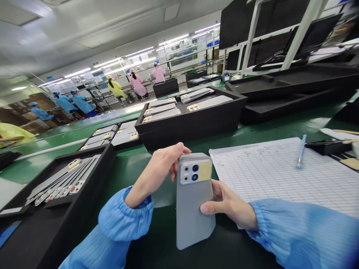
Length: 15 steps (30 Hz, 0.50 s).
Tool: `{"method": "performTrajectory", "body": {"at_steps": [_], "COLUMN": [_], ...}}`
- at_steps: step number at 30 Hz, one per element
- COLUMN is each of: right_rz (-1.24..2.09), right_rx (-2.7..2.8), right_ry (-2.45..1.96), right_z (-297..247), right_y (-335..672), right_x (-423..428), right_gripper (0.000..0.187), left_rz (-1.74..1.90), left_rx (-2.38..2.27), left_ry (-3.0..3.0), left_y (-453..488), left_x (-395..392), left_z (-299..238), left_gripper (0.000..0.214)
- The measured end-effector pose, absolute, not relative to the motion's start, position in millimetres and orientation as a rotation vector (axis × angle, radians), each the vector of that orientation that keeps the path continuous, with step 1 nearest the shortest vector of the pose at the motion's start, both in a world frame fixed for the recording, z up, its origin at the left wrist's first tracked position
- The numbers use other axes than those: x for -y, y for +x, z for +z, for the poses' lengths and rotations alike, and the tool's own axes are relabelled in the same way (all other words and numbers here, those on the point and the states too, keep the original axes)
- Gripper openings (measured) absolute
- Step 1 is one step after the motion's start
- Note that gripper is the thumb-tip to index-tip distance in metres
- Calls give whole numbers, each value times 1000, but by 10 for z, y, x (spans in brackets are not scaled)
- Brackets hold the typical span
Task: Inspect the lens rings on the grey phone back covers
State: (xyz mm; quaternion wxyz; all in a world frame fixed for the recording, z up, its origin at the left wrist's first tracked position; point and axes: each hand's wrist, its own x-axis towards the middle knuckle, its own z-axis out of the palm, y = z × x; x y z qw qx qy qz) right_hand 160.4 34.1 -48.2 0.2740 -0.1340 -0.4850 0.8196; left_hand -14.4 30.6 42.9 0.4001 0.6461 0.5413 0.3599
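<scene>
A stack of grey phone back covers (194, 213) stands upright, slightly tilted, above the green table. Several top edges show behind the front cover, which has a camera plate with round lens openings and a pale yellow film patch. My right hand (228, 205) grips the stack from the right side, thumb on the front face. At the top left corner, my left hand (159, 168) has its fingers bent and closed against the upper edges of the covers. Some of its fingertips are hidden behind the stack.
Left, a black tray (81, 203) holds fanned covers; another black tray (190, 129) with covers stands ahead. Right lie a printed grid sheet (269, 175) and a pen (301, 151). Stacked black trays (288, 104) sit back right. Several people work in the background.
</scene>
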Motion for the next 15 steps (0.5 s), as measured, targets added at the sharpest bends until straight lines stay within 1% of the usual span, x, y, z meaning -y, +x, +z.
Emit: {"method": "performTrajectory", "body": {"at_steps": [4, 6, 7, 8, 11, 13, 15], "right_rz": [2209, 2212, 2209, 2211, 2277, 2366, 2416], "right_rx": [1248, 1218, 1208, 1206, 1236, 1241, 1266], "right_ry": [-244, -215, -210, -207, -211, -285, -419], "right_z": [-490, -495, -499, -504, -528, -542, -550], "right_y": [1608, 1597, 1589, 1581, 1563, 1558, 1556], "right_x": [-356, -354, -352, -350, -336, -322, -309], "right_gripper": [45, 45, 45, 46, 51, 54, 53], "left_rz": [1037, 940, 861, 811, 833, 845, 870], "left_rx": [-895, -731, -690, -667, -633, -651, -682], "left_ry": [1424, 1355, 1339, 1292, 1106, 897, 688], "left_y": [-114, -68, -49, -37, -40, -57, -70], "left_x": [-286, -242, -212, -179, -65, 21, 106], "left_z": [278, 116, 31, -51, -270, -402, -531], "left_gripper": [56, 71, 74, 74, 66, 59, 54]}}
